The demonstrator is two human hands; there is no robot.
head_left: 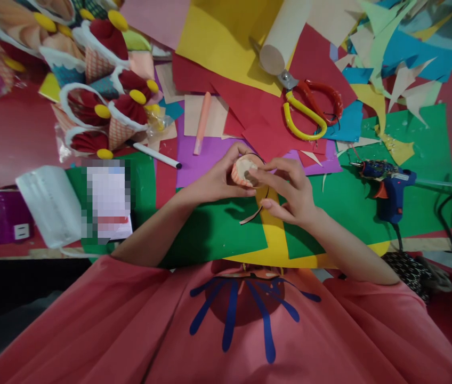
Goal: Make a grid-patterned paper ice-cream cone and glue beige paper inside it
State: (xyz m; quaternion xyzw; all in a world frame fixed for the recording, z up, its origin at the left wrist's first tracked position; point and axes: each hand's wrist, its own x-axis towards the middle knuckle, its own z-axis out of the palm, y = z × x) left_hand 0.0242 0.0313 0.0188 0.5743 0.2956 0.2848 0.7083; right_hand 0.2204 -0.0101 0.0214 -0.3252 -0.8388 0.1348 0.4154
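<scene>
My left hand [226,178] is closed round a small round cone-like piece [242,169], with a pale opening and an orange-and-white patterned side. Its opening faces up towards me. Over it from the right comes my right hand [290,189], fingertips touching the rim and thumb held apart below them. A thin dark-edged strip [252,216] curves from behind the piece past the right thumb and hangs free at its lower end. Whether the strip is fixed to the piece, I cannot tell. Beneath both hands lies a green sheet [218,234].
Scissors with red and yellow handles [306,117] lie beyond my hands, near a cardboard tube [285,37]. A blue glue gun [392,192] rests at the right. Several fabric cones [124,120] crowd the left back. A marker [156,154], phone [110,200] and paper scraps [405,53] lie around.
</scene>
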